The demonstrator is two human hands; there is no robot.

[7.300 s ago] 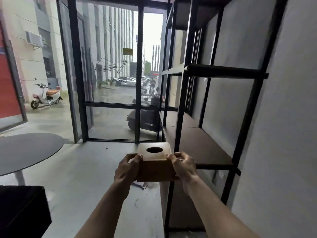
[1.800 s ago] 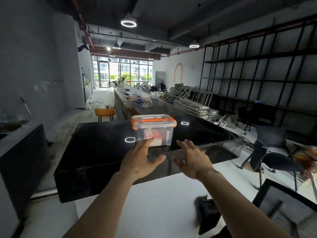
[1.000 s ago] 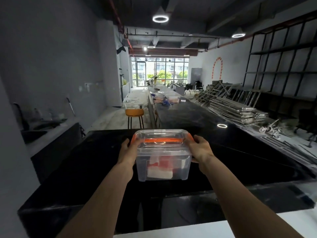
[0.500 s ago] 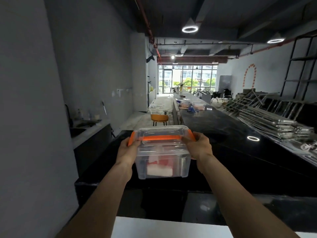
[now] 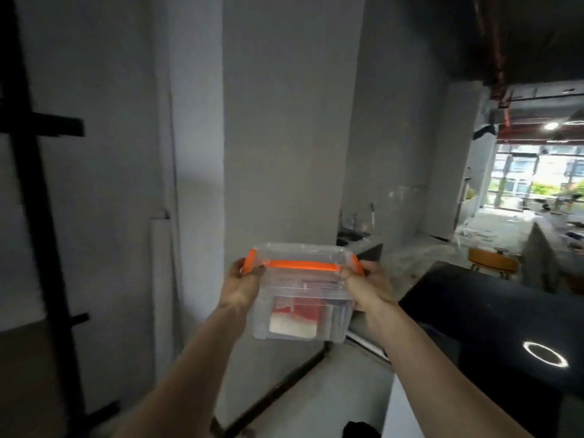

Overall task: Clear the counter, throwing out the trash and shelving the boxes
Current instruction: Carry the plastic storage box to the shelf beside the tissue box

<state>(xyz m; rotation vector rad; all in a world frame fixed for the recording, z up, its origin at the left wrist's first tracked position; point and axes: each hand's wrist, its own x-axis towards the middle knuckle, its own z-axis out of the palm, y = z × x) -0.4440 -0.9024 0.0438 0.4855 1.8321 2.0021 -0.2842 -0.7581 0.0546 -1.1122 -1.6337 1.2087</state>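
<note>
Clear box (image 5: 302, 298) with orange latches held in mid-air, before a grey wall. Left hand (image 5: 243, 287) and right hand (image 5: 368, 289) grasp its ends, fingers clenched under the lid. Black worktop (image 5: 493, 327) lies to the right, apart from box.

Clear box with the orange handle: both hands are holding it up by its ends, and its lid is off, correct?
Not quite. The head view shows the lid closed on the clear box, with the orange handle lying flat across the top. The rest holds: the left hand and right hand grip its two ends, holding it up.
</note>
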